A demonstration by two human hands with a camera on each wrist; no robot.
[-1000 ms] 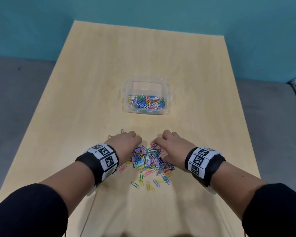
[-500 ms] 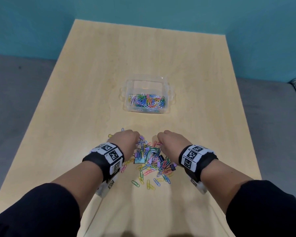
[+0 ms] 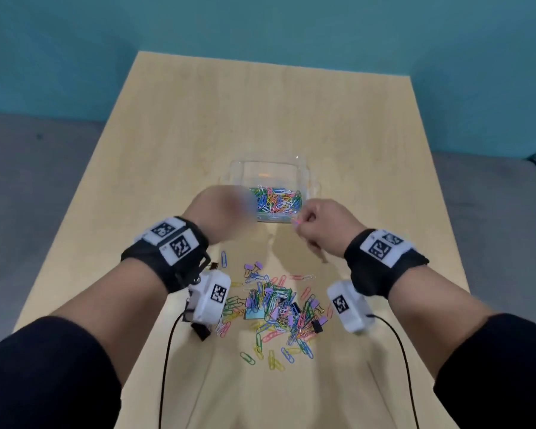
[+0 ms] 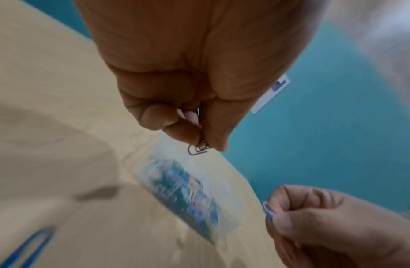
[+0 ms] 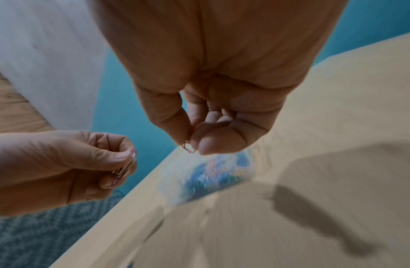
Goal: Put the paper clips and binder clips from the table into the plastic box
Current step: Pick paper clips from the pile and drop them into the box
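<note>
A clear plastic box with several coloured paper clips inside sits mid-table. My left hand, blurred, hovers at the box's near left corner and pinches a paper clip between thumb and fingers. My right hand is at the box's near right corner, pinching a pink paper clip, which also shows in the right wrist view. A pile of paper clips and binder clips lies on the table between my wrists.
The wooden table runs to a teal wall. Grey floor lies on both sides. Cables hang from the wrist cameras over the near table. A lone blue paper clip lies left of the pile.
Both hands have lifted off the pile and moved forward to the near edge of the box, each now pinching a clip. The pile is uncovered.
</note>
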